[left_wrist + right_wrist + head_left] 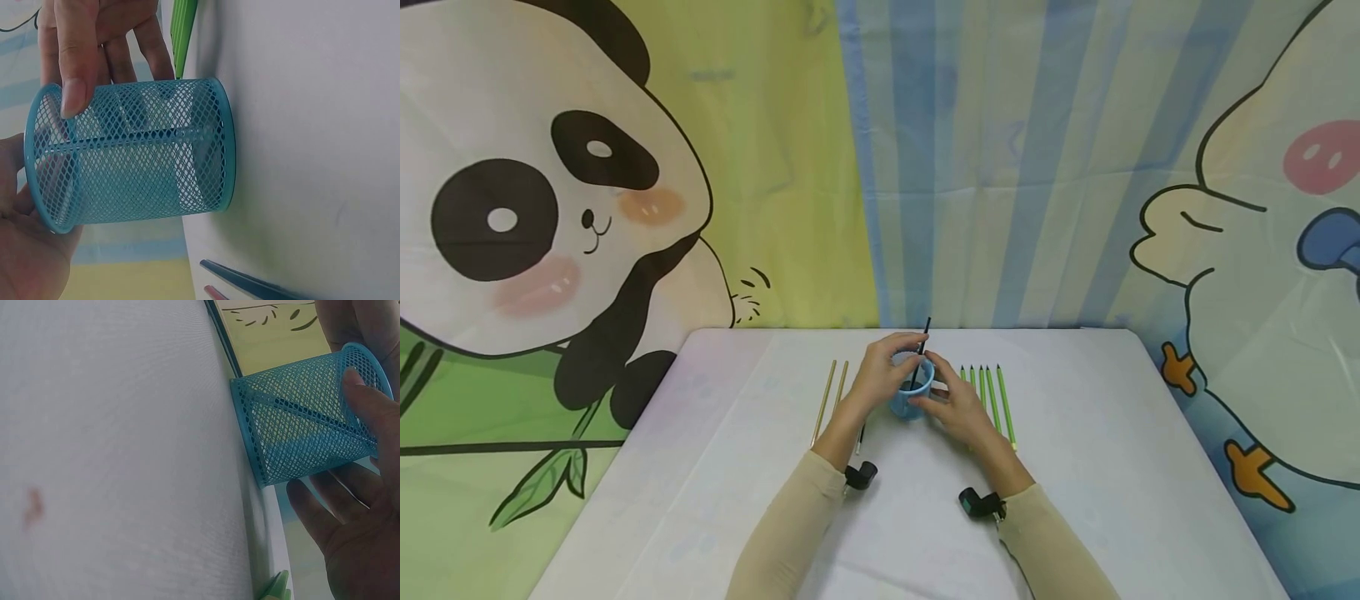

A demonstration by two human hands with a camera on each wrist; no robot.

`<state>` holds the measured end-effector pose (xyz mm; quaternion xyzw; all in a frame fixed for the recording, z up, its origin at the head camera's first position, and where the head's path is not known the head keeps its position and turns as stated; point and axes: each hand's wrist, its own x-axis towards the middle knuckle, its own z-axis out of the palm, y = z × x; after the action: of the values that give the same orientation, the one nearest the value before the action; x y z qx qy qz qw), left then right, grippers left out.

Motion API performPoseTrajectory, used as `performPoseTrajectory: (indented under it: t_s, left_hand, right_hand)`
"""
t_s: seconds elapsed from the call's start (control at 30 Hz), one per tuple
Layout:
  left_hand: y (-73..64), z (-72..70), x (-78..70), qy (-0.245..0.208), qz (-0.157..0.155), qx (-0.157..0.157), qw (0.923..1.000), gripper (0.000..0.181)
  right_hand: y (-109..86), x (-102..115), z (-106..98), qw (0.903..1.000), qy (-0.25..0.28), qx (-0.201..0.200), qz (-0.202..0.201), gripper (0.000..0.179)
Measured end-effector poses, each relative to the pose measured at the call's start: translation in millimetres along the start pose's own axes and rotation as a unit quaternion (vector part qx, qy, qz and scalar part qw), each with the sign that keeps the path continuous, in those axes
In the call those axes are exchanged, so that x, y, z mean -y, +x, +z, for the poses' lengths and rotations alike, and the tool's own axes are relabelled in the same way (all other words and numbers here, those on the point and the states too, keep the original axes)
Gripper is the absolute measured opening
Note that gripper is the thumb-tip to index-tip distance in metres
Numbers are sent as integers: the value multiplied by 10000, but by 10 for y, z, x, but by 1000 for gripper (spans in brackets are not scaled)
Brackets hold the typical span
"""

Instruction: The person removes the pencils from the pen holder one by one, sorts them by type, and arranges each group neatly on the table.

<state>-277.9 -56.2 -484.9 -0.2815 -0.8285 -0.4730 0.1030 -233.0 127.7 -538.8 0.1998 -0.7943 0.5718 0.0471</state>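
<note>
A light-blue mesh pen cup (910, 406) stands upright on the white table. My right hand (957, 407) grips its right side, with the thumb on the mesh below the rim (74, 99). A slim black pencil (927, 327) leans up out of the cup's mouth. My left hand (880, 375) pinches this pencil at the rim between fingertips and thumb. From the right wrist view, the cup (306, 419) shows its base close to the tabletop and the left hand (362, 322) beyond the rim.
Two gold pencils (823, 404) lie left of the cup on the white table (760, 517). Another dark pencil (860, 437) lies partly under my left wrist. Several green pencils (1006, 408) lie side by side to the right. Cartoon-printed curtains (790, 167) hang behind the table.
</note>
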Motion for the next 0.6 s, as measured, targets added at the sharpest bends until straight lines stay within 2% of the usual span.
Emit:
performPoseTrajectory:
  t_s: [0.33, 0.6]
  left_hand:
    - [31, 51, -8, 307, 28, -41, 9995, 29]
    - [34, 85, -3, 409, -121, -16, 9991, 26]
  right_hand:
    - [3, 11, -13, 9999, -3, 66, -78, 85]
    - [-4, 7, -6, 10000, -20, 47, -60, 85]
